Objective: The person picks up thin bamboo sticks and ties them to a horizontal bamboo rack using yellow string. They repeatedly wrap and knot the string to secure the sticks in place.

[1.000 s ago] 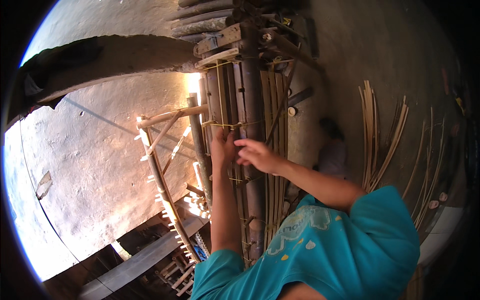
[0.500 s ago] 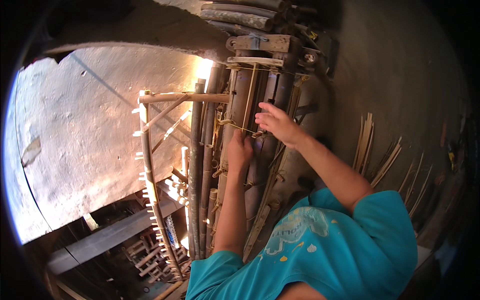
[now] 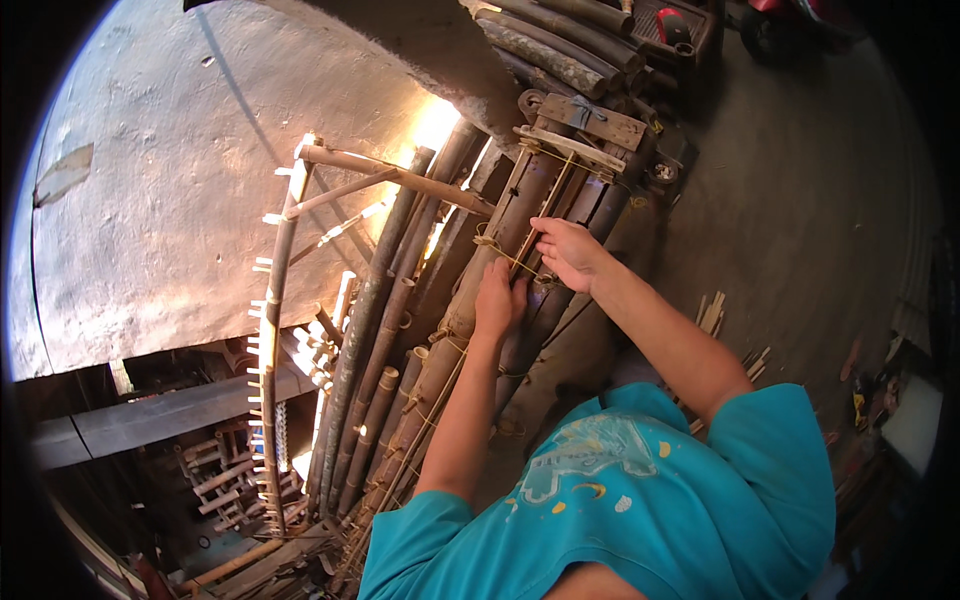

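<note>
A thin bamboo strip lies lengthwise along a rack of thick brown bamboo poles. My left hand is closed about its near end, low on the poles, with the fingertips partly hidden. Farther up, my right hand has its fingers curled and its fingertips at the strip, in what looks like a pinch. A yellow cord crosses the poles between the two hands. At the far end of the rack, a wooden crosspiece is tied with a blue-grey rag.
To the left stands a bamboo frame with short pegs, before a rough plaster wall. Upright bamboo poles lean beside the rack. More poles are stacked beyond it. Thin strips stand on the right, near the bare floor.
My right hand's outstretched fingers have curled in to the strip. My left hand stays at the strip's near end. The view has turned, so the rack now slants toward the upper right.
</note>
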Motion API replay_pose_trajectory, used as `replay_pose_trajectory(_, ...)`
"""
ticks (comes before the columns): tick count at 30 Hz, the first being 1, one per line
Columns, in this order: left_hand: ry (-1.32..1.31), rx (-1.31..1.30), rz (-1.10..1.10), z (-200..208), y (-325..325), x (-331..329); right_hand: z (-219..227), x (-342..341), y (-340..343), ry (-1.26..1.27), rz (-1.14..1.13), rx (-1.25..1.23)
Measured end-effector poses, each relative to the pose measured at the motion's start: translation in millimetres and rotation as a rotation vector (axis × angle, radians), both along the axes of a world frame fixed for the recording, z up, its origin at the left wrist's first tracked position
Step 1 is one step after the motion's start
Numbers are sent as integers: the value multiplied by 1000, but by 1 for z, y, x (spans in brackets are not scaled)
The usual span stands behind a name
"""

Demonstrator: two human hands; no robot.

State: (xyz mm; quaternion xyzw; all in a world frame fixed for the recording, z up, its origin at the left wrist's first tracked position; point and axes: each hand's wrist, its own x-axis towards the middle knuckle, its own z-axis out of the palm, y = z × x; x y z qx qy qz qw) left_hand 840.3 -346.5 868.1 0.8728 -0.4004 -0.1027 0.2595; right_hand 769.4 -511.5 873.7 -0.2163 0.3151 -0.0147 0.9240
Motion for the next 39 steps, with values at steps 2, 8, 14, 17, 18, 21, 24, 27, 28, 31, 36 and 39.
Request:
replay_pose_trajectory(2, 43, 17, 31, -7, 1, 0, 4, -2, 6, 4, -13, -54)
replay_pose_trajectory(8, 31, 63, 103, -7, 1, -4, 11, -22, -11, 25, 384, -1304)
replay_pose_trajectory(14, 116, 261, 198, 10, 9, -5, 13, 3, -35, -477, 314, -2512)
replay_pose_trajectory(17, 90, 334, 186, 7, 25, 0, -5, 31, -43, -542, 829, -2443)
replay_pose_trajectory(18, 55, 355, 173, 7, 28, -2, -9, 36, -44, -564, 812, -2506)
replay_pose_trajectory(21, -1, 366, 195, 3, 32, -9, -13, 40, -47, -595, 978, -2492)
replay_pose_trajectory(24, 15, 338, 255, 6, 27, -15, -11, 47, -54, -734, 950, -2452)
replay_pose_trajectory(27, -50, 192, 227, 5, 26, -19, 6, 51, -51, -670, 1092, -2352)
replay_pose_trajectory(28, -90, 125, 201, 4, 25, -19, 2, 52, -51, -736, 1032, -2318)
replay_pose_trajectory(31, -80, 131, 213, 2, 8, -16, -7, 52, -44, -799, 973, -2307)
replay_pose_trajectory(36, -84, 219, 209, -8, -1, -8, -7, 51, -38, -789, 973, -2322)
replay_pose_trajectory(39, -57, 221, 210, -4, 0, -9, -12, 49, -35, -780, 923, -2376)
